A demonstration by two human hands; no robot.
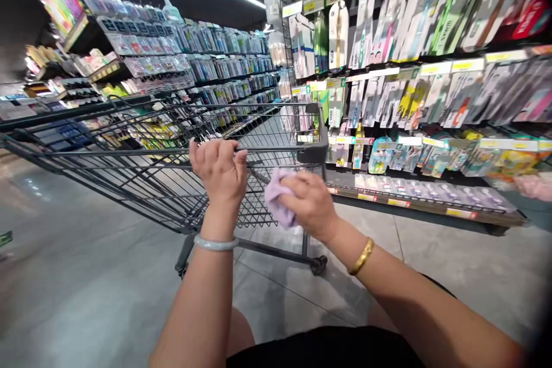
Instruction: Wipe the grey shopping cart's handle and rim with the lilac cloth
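Note:
A dark grey wire shopping cart [142, 175] stands side-on in front of me. My left hand [219, 169] is closed over its upper side rail, fingers curled on the bar. A crumpled light purple cloth [279, 198] is bunched in my right hand [308, 201], close to the wire side just right of the left hand. Whether the cloth presses on the wires I cannot tell. The cart's grey plastic corner piece [314, 152] is to the right of both hands. Below the basket, a caster wheel [319, 264] rests on the floor.
A tall rack of packaged toothbrushes [388, 40] rises behind the cart on the right, with a low bottom shelf [426, 210] near the floor. More stocked shelves [228, 72] line the back left. Grey tiled floor [103, 293] lies below.

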